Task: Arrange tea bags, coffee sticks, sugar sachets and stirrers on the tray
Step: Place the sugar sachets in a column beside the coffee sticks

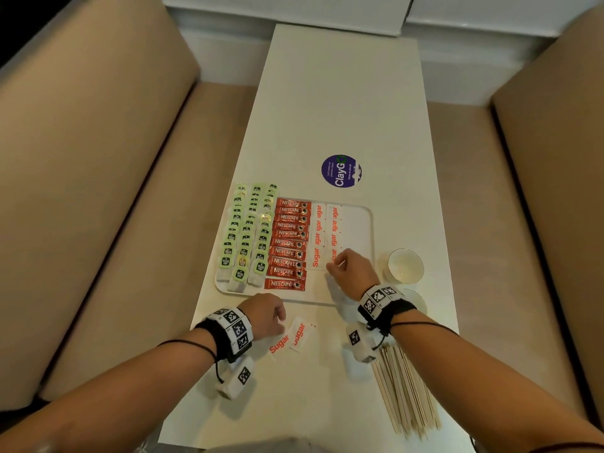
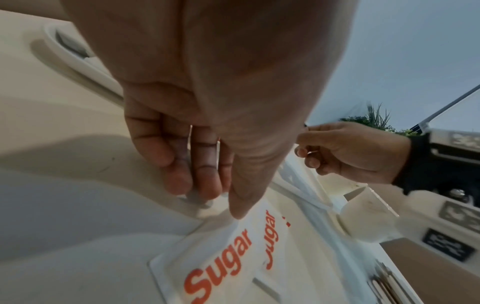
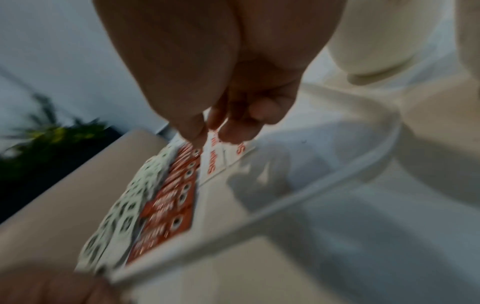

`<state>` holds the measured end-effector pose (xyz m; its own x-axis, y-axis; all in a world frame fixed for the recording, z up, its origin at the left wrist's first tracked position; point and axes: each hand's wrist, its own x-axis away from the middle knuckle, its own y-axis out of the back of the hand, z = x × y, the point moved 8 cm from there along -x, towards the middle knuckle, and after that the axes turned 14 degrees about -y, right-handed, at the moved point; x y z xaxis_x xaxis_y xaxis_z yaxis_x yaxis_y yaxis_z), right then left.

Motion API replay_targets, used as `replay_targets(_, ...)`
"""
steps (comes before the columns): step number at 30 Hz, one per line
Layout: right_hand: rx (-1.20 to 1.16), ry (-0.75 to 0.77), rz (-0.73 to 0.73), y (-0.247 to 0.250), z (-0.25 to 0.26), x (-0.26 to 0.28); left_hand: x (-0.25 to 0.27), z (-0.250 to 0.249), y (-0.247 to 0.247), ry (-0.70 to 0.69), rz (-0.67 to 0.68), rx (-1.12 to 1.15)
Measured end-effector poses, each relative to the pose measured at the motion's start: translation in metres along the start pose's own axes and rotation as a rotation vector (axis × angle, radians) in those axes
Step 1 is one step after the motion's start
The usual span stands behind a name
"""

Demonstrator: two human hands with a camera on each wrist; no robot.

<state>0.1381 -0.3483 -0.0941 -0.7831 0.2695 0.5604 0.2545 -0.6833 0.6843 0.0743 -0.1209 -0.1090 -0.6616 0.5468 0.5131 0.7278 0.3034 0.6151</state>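
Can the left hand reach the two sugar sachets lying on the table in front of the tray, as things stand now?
Probably yes. The left hand already touches the sugar sachets on the table, and nothing lies between them.

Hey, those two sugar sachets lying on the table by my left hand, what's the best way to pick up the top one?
Pinch the top sugar sachet by its far short edge, coming from above. It lies flat, overlapping the other sachet, and your left hand is already beside that end.

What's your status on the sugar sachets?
Right hand placing sachet on tray. Left hand touching two loose sachets. Stirrers untouched. Nothing blocking.
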Motion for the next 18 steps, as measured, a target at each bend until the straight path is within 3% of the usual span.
replay_targets(8, 0.371, 0.31, 0.321, -0.056, 0.004, 0.076, 0.005, -0.003, -0.012, -0.015, 0.025, -0.041)
replay_targets(13, 0.525, 0.425, 0.365, -0.078, 0.005, 0.094, 0.005, -0.008, -0.016, -0.047, 0.041, -0.149)
replay_targets(18, 0.557, 0.449, 0.361, -0.084, 0.007, 0.093, 0.003, -0.006, -0.018, -0.035, 0.039, -0.162)
